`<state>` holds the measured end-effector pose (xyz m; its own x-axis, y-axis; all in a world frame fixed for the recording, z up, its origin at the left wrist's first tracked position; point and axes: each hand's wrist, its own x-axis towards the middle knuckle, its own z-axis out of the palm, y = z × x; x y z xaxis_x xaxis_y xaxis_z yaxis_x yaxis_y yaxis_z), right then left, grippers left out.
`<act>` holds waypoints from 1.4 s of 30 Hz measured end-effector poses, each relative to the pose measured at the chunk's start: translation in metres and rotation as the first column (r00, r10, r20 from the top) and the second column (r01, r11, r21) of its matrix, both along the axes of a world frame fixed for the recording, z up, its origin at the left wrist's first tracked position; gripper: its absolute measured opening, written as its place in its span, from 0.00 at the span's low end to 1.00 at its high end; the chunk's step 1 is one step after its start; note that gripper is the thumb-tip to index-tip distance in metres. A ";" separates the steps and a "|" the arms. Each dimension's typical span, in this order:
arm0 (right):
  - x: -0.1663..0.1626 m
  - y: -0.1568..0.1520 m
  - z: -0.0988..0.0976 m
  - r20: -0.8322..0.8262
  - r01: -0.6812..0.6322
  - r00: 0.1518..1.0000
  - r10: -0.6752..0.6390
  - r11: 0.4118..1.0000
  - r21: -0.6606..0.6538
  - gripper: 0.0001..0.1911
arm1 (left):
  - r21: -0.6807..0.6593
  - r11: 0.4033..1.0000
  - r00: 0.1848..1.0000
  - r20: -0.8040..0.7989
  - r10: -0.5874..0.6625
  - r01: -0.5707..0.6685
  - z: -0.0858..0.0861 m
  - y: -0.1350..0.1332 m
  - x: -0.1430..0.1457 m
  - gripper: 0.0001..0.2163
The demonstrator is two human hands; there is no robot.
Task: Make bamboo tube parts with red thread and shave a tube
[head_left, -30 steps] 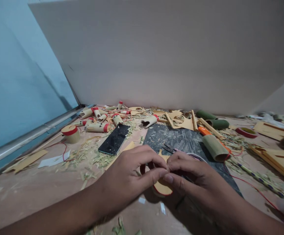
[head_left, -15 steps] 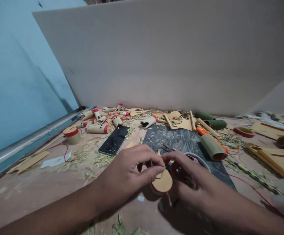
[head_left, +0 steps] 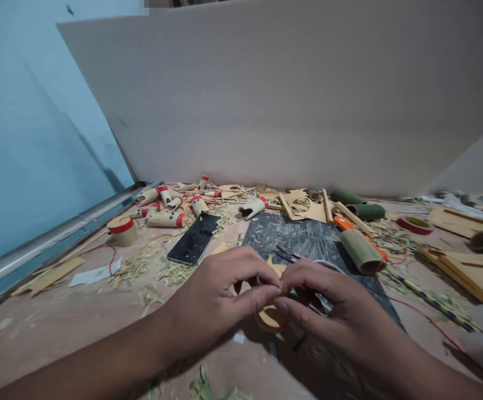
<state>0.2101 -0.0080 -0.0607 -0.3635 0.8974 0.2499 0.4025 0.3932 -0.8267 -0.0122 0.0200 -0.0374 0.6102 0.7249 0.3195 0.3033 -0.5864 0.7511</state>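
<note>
1. Pale blue wall [head_left: 24, 111] stands on the left, a large grey panel [head_left: 283, 100] leans across the back, and a metal rail [head_left: 58, 244] runs along the left edge of the bench [head_left: 78, 344].
2. Both hands meet low in the middle, fingertips close against each other.
3. On the left hand [head_left: 241, 278], the grip is a pinch, thumb and forefinger together; anything between them is too small to make out.
4. On the right hand [head_left: 328, 300], thumb and forefinger curl toward that pinch; whether this grip holds something I cannot tell.
5. Just below the fingertips sits a red-rimmed cylinder [head_left: 271, 318] with a tan top, partly hidden by the hands.
6. Beyond the hands lie a phone [head_left: 194, 239] and a dark mat [head_left: 262, 230], with a bamboo tube [head_left: 362, 253] on its right side.
7. Farther left stands a red-banded round piece [head_left: 125, 236]; a roll of tape [head_left: 415, 224] lies far right.
</note>
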 end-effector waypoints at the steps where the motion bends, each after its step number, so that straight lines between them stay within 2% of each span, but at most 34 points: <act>1: 0.000 0.000 -0.001 0.003 -0.009 1.000 0.009 1.000 0.000 0.08 | -0.005 1.000 1.000 0.005 -0.003 0.003 0.000 0.000 0.000 0.04; 5: -0.002 0.002 0.000 0.013 -0.015 1.000 0.015 1.000 -0.027 0.10 | -0.031 0.999 1.000 -0.003 0.006 -0.007 -0.001 0.002 -0.002 0.05; 7: -0.002 0.003 0.001 0.017 -0.008 1.000 0.009 0.999 -0.045 0.09 | -0.113 0.992 0.998 -0.051 0.047 -0.053 -0.002 0.002 -0.004 0.06; 10: -0.001 0.004 0.001 0.020 -0.010 1.000 0.011 1.000 -0.029 0.08 | -0.277 0.955 0.985 -0.158 0.067 -0.109 -0.002 0.001 -0.006 0.27; 12: -0.001 0.004 0.001 0.028 -0.017 0.999 0.017 1.000 -0.006 0.07 | -0.322 0.943 0.977 -0.211 0.013 -0.082 -0.001 -0.001 -0.005 0.31; 14: 0.000 0.003 -0.001 0.042 -0.031 0.999 0.031 0.999 0.011 0.07 | -0.316 0.948 0.968 -0.247 -0.040 -0.042 -0.002 -0.002 -0.004 0.24; 17: 0.000 0.002 -0.002 0.048 -0.053 0.998 0.052 0.998 0.032 0.08 | -0.280 0.960 0.962 -0.267 -0.053 -0.025 -0.006 -0.003 -0.003 0.16; 25: -0.004 -0.001 -0.006 0.074 -0.076 0.995 0.070 0.994 0.080 0.09 | -0.234 0.972 0.970 -0.238 -0.054 -0.003 -0.014 -0.001 -0.004 0.16; 29: 0.001 0.000 -0.001 0.100 -0.096 0.991 0.087 0.991 0.092 0.07 | -0.234 0.972 0.968 -0.245 -0.051 -0.008 -0.014 -0.001 -0.004 0.16; 31: 0.006 0.001 0.005 0.076 -0.022 0.997 0.012 0.991 0.135 0.06 | -0.231 0.973 0.966 -0.253 -0.045 -0.015 -0.014 -0.001 -0.005 0.16; 34: 0.013 0.001 0.014 -0.023 0.170 0.985 -0.169 0.962 0.214 0.09 | -0.231 0.972 0.965 -0.261 -0.032 -0.030 -0.015 -0.002 -0.005 0.16; 36: 0.014 0.001 0.016 -0.046 0.209 0.978 -0.205 0.944 0.254 0.08 | -0.242 0.969 0.966 -0.258 -0.026 -0.038 -0.015 -0.002 -0.006 0.18; 38: 0.011 0.001 0.014 -0.010 0.140 0.990 -0.143 0.947 0.290 0.05 | -0.251 0.968 0.969 -0.244 -0.035 -0.029 -0.015 -0.003 -0.005 0.18; 42: 0.004 -0.001 0.006 0.076 -0.077 0.996 0.056 0.948 0.310 0.05 | -0.269 0.963 0.972 -0.223 -0.070 0.007 -0.011 -0.005 -0.003 0.17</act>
